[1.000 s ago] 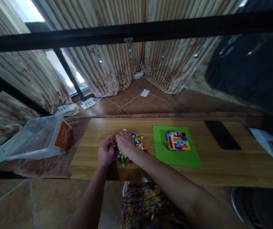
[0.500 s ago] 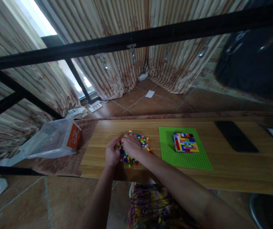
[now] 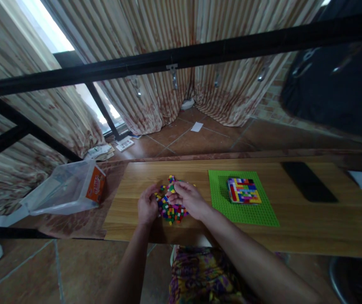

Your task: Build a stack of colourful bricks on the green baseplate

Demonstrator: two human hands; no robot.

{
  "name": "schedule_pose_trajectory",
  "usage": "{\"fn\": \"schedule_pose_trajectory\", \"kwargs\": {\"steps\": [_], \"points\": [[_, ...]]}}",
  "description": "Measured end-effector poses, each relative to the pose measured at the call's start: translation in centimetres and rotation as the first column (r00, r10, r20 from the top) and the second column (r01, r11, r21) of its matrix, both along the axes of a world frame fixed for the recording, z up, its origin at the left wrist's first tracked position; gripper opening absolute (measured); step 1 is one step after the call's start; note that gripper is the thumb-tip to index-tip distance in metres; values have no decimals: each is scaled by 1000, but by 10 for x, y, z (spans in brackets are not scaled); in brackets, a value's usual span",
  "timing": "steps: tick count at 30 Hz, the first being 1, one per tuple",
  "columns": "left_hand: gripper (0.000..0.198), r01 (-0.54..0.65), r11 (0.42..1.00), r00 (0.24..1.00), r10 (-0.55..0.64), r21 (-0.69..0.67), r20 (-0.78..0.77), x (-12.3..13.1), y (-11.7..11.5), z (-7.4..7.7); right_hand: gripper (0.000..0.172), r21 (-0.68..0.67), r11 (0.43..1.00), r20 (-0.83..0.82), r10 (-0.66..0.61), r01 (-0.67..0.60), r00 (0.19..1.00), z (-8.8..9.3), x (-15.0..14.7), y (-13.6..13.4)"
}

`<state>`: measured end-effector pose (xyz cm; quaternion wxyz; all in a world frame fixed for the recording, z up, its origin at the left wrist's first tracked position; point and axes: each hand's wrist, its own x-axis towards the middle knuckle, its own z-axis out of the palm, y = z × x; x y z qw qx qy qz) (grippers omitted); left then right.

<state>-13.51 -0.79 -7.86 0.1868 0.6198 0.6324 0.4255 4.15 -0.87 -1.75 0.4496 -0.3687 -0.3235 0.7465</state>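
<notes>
A heap of small coloured bricks [image 3: 170, 209] lies on the wooden table [image 3: 295, 215] in front of me. My left hand [image 3: 147, 206] rests at the heap's left edge, fingers curled in among the bricks. My right hand [image 3: 188, 197] is lifted just over the heap's right side and pinches a small brick between thumb and fingers; its colour is too small to tell. To the right lies a green baseplate [image 3: 247, 213] with a block of built-up coloured bricks [image 3: 243, 190] on its upper middle.
A clear plastic tub with an orange label [image 3: 70, 188] lies tipped at the table's left end. A black phone [image 3: 309, 181] lies at the right. A black metal bar [image 3: 200, 52] crosses the view above; curtains and tiled floor lie beyond.
My right hand has lifted off the heap and drawn right with its fingers pinched together. The left hand stays at the heap's left edge. The view has shifted slightly.
</notes>
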Motion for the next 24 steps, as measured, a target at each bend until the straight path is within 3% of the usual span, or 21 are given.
{"fn": "schedule_pose_trajectory", "kwargs": {"steps": [3, 11, 20, 24], "points": [[36, 6, 1000, 1000, -6, 0, -22, 0, 0, 1, 43, -52, 999, -99, -5, 0, 995, 4, 11, -12], [30, 1, 1000, 999, -1, 2, -48, 1, 0, 7, 45, 37, 999, 7, -2, 1, 1000, 6, 38, -35], [30, -3, 1000, 999, 3, -4, -36, 1, 1, 4, 46, 2, 997, 223, -75, 77, 972, -26, 78, -71], [30, -7, 1000, 999, 7, -17, -40, 1, 0, 5, 49, -24, 995, 203, -91, 97, 975, -29, 84, -79]]}}
